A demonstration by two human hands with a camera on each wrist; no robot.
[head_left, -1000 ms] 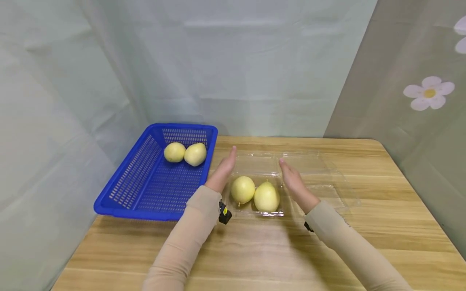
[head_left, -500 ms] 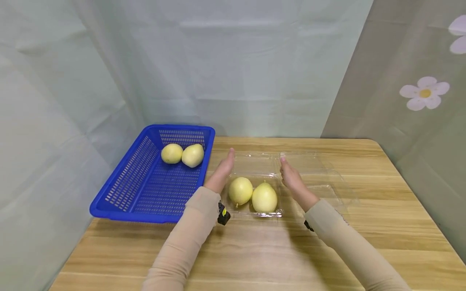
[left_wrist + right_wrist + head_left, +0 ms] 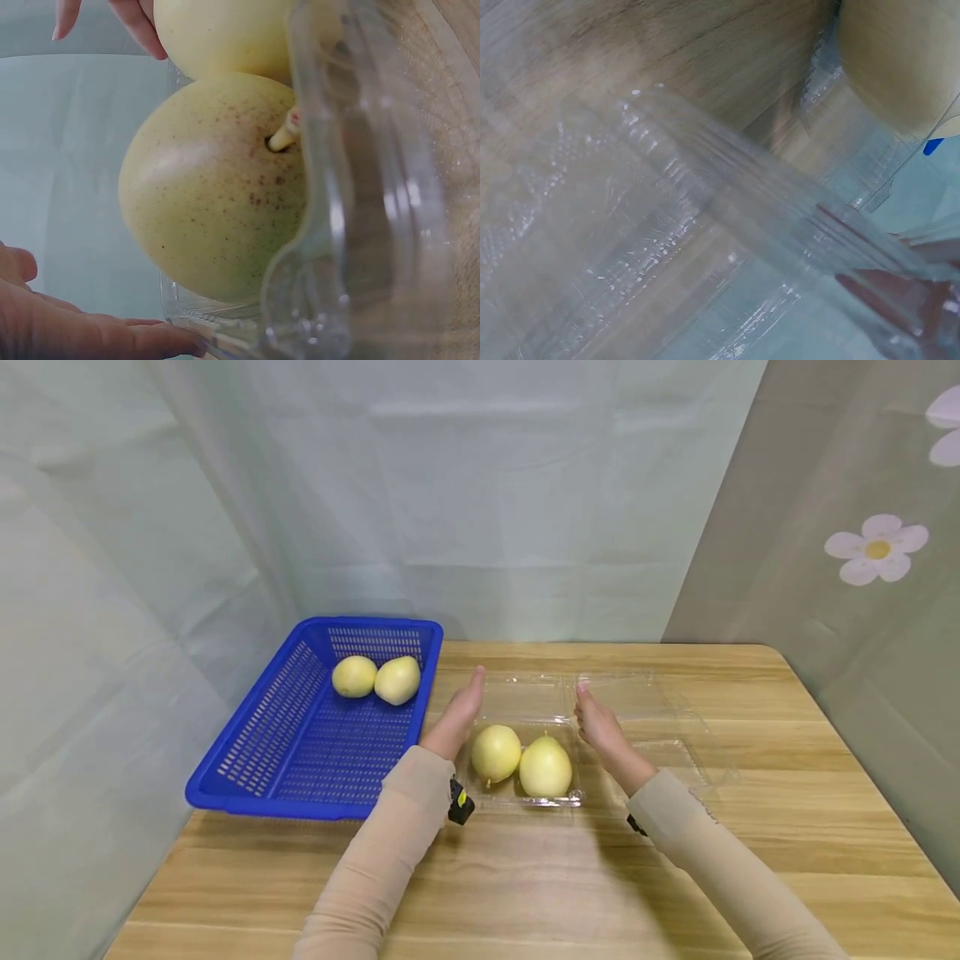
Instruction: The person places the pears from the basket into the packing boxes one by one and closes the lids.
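Observation:
Two pale yellow pears, one on the left point(image 3: 496, 754) and one on the right point(image 3: 545, 767), lie side by side in a clear plastic clamshell box point(image 3: 564, 800). Its raised lid point(image 3: 525, 697) stands behind them. Along the box's left side is my left hand point(image 3: 459, 714), fingers extended and thumb up; the left wrist view has its fingertips point(image 3: 169, 341) right at the box's edge. My right hand point(image 3: 606, 735), thumb up, is just right of the box and beside a second clear box point(image 3: 678, 760). Clear plastic covers part of the right hand's fingers point(image 3: 889, 296) in the right wrist view.
A blue mesh basket point(image 3: 307, 806) stands on the left of the wooden table point(image 3: 540, 885), with two more pears point(image 3: 377, 678) at its far end. A pale curtain point(image 3: 495, 510) hangs behind the table.
My right hand has shifted slightly away from the pears, and its fingers look a little more bent. The left hand has hardly moved. The head view has shifted slightly.

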